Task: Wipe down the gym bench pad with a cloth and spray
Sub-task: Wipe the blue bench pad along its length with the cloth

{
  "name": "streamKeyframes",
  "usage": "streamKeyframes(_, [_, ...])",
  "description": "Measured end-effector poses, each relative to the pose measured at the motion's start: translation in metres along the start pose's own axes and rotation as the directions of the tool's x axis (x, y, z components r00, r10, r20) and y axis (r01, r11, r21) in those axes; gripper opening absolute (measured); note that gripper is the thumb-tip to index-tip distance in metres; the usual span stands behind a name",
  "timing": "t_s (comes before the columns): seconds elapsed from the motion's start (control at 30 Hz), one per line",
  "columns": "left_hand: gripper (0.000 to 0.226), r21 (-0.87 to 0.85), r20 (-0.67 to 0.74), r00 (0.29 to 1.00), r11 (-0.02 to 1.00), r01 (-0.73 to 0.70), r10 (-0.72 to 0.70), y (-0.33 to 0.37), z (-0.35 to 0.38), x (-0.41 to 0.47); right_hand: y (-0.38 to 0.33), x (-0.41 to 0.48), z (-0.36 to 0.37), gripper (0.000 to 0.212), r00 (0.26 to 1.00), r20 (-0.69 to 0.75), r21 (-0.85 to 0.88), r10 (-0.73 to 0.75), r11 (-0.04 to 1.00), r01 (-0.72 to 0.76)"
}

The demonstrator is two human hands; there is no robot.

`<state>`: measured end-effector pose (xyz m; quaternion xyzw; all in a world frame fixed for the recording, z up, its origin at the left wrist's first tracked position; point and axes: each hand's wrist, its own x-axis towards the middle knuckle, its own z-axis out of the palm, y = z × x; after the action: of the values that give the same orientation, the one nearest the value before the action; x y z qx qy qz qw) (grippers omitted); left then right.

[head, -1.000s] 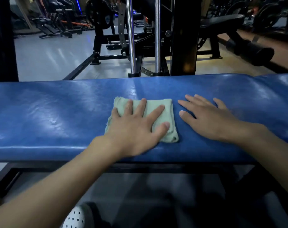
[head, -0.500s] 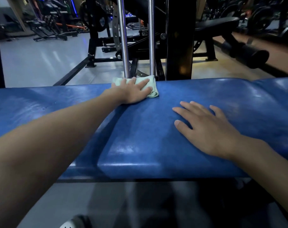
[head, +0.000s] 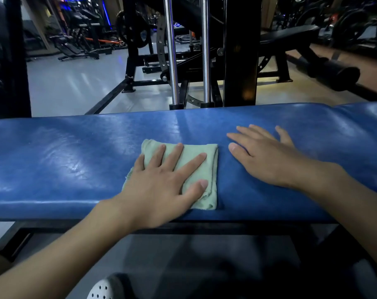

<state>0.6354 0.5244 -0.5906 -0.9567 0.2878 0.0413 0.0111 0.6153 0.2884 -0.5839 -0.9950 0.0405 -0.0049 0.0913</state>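
A folded pale-green cloth [head: 196, 165] is pressed flat on the blue bench pad [head: 64, 160] by the left hand [head: 161, 188], fingers straight and spread, the cloth's frayed lower edge lying close to the pad's near edge. The right hand [head: 267, 160] is laid palm-down just beside the cloth, fingers straight and slightly apart on bare vinyl. Glossy, creased padding is left open well to the left, with chrome rods [head: 172, 50] seen beyond the far edge.
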Motion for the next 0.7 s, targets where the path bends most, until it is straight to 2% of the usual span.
streamKeyframes(0.13, [0.070,-0.009,0.022,1.000,1.000,0.010,-0.010,-0.011,-0.004,0.035,-0.007,0.003,0.010,0.060,0.998,0.055,-0.016,-0.018,1.000,0.019])
streamKeyframes(0.23, [0.060,-0.019,0.014,0.999,0.999,0.042,-0.042,-0.028,-0.006,0.081,-0.005,0.004,0.014,0.060,0.999,0.045,-0.007,-0.022,1.000,0.022])
streamKeyframes(0.47, [0.066,-0.034,0.034,0.992,0.992,0.120,-0.119,-0.066,-0.019,0.192,-0.006,0.004,0.014,0.059,0.999,0.034,-0.008,-0.009,1.000,0.009])
streamKeyframes(0.6, [0.065,-0.043,0.036,0.991,0.991,0.127,-0.125,-0.069,-0.020,0.202,-0.007,0.003,0.012,0.060,1.000,0.022,0.009,-0.001,1.000,0.000])
streamKeyframes(0.7, [0.063,-0.023,0.028,0.995,0.995,0.098,-0.098,-0.065,-0.015,0.176,-0.007,0.002,0.012,0.063,1.000,0.016,0.022,0.003,1.000,-0.003])
